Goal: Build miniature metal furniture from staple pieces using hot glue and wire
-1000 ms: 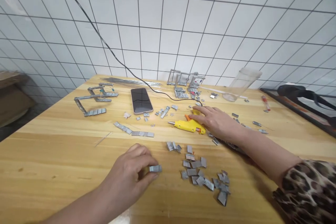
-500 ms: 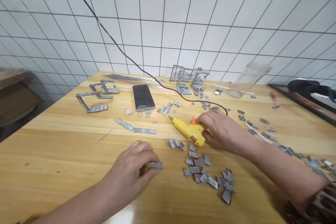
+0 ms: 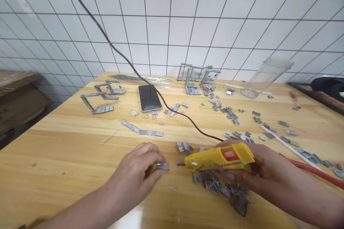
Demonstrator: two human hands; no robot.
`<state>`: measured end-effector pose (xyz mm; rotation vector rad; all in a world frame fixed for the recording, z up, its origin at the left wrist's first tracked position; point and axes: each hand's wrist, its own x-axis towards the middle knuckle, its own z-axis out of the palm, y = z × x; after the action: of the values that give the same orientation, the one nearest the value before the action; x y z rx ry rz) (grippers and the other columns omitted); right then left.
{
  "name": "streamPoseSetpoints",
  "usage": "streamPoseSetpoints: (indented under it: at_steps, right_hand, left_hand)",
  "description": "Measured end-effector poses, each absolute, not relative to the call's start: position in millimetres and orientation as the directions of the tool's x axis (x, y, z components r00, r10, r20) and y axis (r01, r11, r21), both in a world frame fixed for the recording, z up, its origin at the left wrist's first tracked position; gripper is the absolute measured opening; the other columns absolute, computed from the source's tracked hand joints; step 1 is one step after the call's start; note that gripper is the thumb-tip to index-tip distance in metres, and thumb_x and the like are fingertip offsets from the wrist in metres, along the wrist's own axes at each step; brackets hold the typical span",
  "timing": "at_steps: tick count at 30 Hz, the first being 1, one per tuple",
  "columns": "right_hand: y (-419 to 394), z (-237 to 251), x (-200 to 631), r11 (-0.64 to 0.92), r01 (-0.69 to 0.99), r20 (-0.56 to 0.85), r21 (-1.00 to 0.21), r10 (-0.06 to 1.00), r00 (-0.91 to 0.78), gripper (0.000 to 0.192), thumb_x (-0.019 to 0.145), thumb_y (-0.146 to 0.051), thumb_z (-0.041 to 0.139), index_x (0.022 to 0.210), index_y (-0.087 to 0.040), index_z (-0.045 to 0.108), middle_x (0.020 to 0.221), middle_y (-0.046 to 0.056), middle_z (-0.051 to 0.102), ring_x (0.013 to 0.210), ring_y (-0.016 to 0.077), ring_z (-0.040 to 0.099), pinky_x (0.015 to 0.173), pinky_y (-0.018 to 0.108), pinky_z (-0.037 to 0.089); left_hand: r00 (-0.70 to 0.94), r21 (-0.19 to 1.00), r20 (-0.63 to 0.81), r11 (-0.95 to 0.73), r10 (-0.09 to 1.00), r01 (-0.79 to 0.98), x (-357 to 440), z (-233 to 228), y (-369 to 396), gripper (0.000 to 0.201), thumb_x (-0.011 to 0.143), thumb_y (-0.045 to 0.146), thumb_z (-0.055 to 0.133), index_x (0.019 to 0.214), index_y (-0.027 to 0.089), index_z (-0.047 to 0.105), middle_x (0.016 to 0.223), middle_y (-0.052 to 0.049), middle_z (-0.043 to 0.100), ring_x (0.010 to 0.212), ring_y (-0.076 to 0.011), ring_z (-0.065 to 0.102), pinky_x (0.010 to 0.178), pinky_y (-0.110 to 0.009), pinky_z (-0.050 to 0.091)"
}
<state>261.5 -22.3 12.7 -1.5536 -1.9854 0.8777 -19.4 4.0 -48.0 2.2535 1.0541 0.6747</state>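
Glue gun [image 3: 220,157] — our right hand [image 3: 258,171] has lifted it near; left hand [image 3: 137,175] fingers still pinch metal piece [image 3: 162,166].

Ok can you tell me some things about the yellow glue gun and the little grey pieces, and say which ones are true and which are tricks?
1. The right hand holds the yellow glue gun. True.
2. The glue gun's tip points away from the left hand. False: it points toward the left hand and the small grey piece pinched in the left hand's fingertips.
3. A phone lies flat on the wooden table with a dark screen. True.
4. The glue gun has no cord. False: a black cord runs from it across the table and up past the tiled wall.
5. A pile of grey pieces lies under the glue gun. True.
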Motion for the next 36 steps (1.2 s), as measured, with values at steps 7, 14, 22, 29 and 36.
streamPoseSetpoints:
  at_steps: [7,14,22,29,36]
  right_hand:
    - [-23,-4,259,0.103,0.601,-0.165,-0.792,0.913,-0.373,0.023,0.084,-0.03,0.058,0.104,-0.033,0.068,0.09,-0.003,0.075,0.076,0.0206,0.07,0.068,0.026,0.059]
    - [-23,-13,252,0.138,0.625,-0.126,-0.769,0.925,-0.358,0.027,0.08,-0.026,0.056,0.103,-0.038,0.066,0.068,-0.006,0.071,0.061,0.0208,0.069,0.045,0.023,0.055]
    - [-21,-8,243,0.185,0.659,-0.068,-0.729,0.939,-0.338,0.013,0.076,-0.025,0.056,0.081,-0.027,0.068,0.059,-0.004,0.068,0.051,0.0182,0.064,0.045,0.023,0.052]
    - [-22,-11,244,0.221,0.655,-0.046,-0.723,0.93,-0.365,0.011,0.078,-0.022,0.058,0.082,-0.025,0.068,0.069,-0.002,0.072,0.057,0.0176,0.066,0.051,0.021,0.054]
    - [-24,-7,244,0.253,0.694,-0.036,-0.674,0.927,-0.373,0.015,0.079,-0.025,0.056,0.086,-0.025,0.07,0.064,-0.002,0.071,0.053,0.0174,0.067,0.044,0.02,0.052]
  left_hand:
    - [0.578,0.635,0.194,-0.55,0.793,0.542,-19,-46,2,0.015,0.085,0.009,0.053,0.088,0.02,0.064,0.083,-0.003,0.058,0.08,-0.0177,0.055,0.067,-0.028,0.044]
    - [0.576,0.64,0.219,-0.561,0.788,0.525,-19,-49,2,0.013,0.088,0.012,0.053,0.086,0.019,0.063,0.081,-0.003,0.058,0.078,-0.0175,0.054,0.066,-0.028,0.042]
    - [0.572,0.652,0.201,-0.544,0.796,0.528,-18,-50,1,0.016,0.085,0.007,0.053,0.085,0.019,0.063,0.08,-0.003,0.058,0.077,-0.0174,0.053,0.065,-0.028,0.041]
    - [0.563,0.66,0.216,-0.544,0.798,0.517,-17,-50,1,0.014,0.085,0.008,0.054,0.084,0.018,0.063,0.08,-0.003,0.058,0.077,-0.0175,0.053,0.065,-0.028,0.041]
    - [0.563,0.657,0.203,-0.538,0.801,0.528,-17,-50,1,0.014,0.086,0.009,0.054,0.086,0.019,0.064,0.08,-0.003,0.059,0.077,-0.018,0.054,0.065,-0.028,0.042]
